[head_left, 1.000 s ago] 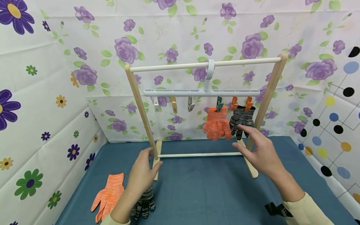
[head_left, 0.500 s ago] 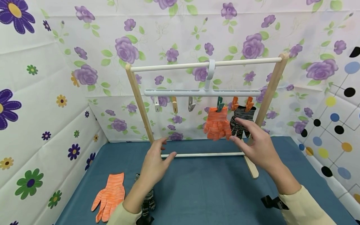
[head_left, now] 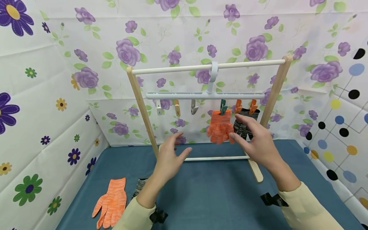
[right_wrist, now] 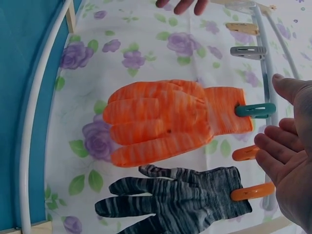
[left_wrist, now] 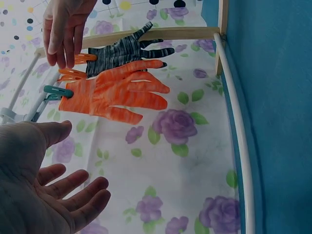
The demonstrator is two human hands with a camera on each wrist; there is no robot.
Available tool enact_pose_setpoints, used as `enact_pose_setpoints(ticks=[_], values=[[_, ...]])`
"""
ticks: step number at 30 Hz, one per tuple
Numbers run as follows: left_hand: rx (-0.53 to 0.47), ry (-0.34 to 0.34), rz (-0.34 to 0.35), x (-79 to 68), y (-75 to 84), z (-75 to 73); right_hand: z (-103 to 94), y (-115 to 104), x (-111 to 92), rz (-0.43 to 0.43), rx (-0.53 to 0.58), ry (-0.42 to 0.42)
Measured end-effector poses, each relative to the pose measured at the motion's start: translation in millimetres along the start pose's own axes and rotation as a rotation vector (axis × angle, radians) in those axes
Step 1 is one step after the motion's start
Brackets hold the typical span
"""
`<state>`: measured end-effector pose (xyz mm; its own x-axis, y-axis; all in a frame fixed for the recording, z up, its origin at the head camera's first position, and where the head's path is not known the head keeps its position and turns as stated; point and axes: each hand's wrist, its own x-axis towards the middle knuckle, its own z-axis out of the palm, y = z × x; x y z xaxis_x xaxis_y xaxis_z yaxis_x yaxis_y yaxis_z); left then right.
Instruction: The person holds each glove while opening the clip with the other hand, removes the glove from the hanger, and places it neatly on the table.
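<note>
An orange glove point(head_left: 220, 126) hangs from a green clothespin point(head_left: 223, 107) on the white hanger bar point(head_left: 178, 95). Beside it a black-and-grey striped glove point(right_wrist: 195, 197) hangs from orange clothespins point(right_wrist: 253, 191). My right hand point(head_left: 257, 140) is in front of the striped glove, partly covering it in the head view, with thumb and fingers apart. My left hand point(head_left: 169, 158) hovers near the left post, its fingers spread and holding nothing. On the table lie another orange glove point(head_left: 112, 203) and, mostly hidden under the left forearm, another striped glove point(head_left: 140, 185).
The hanger hooks on the top rail point(head_left: 172, 69) of a wooden rack, whose right foot point(head_left: 255, 171) stands on the blue table point(head_left: 207, 198). White, yellow point(head_left: 177, 108) and grey point(head_left: 194, 107) clothespins hang unused at left. Floral cloth point(head_left: 161, 38) forms the back wall.
My left hand has moved right and up, away from the left post's foot, uncovering part of the table's striped glove. My right hand has moved slightly left and up.
</note>
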<state>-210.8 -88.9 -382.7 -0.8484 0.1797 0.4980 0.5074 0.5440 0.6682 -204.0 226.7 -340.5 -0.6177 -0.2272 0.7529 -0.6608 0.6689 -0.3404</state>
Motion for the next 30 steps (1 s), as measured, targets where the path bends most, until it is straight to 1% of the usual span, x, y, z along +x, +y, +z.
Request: enact_pose_setpoints(ticks=[7, 16, 22, 30], values=[[-0.11, -0.046, -0.006, 13.9, 9.5, 8.0, 4.1, -1.8, 11.4, 0.005, 0.016, -0.004], [-0.162, -0.084, 0.005, 31.2, 12.6, 17.2, 10.0, -1.2, 21.5, 0.06, 0.064, -0.028], [-0.18, -0.101, 0.013, 48.1, 16.4, 27.0, 14.3, -3.1, 27.7, 0.089, 0.069, -0.043], [-0.268, -0.138, 0.048, 72.3, 23.6, 45.1, 18.7, -8.9, 35.2, 0.105, 0.096, -0.034]])
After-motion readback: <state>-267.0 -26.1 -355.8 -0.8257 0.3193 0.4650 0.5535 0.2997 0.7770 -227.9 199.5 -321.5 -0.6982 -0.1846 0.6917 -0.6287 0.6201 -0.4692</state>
